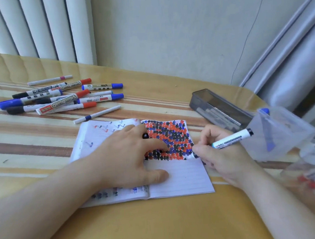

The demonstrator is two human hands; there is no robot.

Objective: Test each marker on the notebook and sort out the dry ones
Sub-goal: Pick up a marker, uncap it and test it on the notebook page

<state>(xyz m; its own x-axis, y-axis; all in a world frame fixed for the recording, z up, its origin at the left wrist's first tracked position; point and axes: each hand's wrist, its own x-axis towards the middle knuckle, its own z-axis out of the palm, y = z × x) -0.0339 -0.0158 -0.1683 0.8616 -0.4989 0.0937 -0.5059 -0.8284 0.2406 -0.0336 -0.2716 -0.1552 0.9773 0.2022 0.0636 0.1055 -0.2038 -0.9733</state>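
Item: marker (229,139), white barrel, dark end cap. I am holding it in my right hand (222,157), fingers curled shut around the lower barrel near the tip, at centre right of the frame. The tip is pressing at the right edge of the notebook (183,181), beside the block of red, blue and black test marks. I judge it light, stiff and smooth-sided, so I am gripping low for control; a mid-barrel hold would suit carrying it off to sort.

Item: notebook, lying open at centre frame. Thin, floppy paper, likely to slide. My left hand (129,158) is lying flat and spread across the fold, holding nothing, only pinning the pages.

Item: marker pile (58,98), upper left of the frame, well apart from both hands. Capped, loose, inclined to roll, I expect.

Item: dark box (217,107) and clear tub (276,131), right of the frame, near my right hand.
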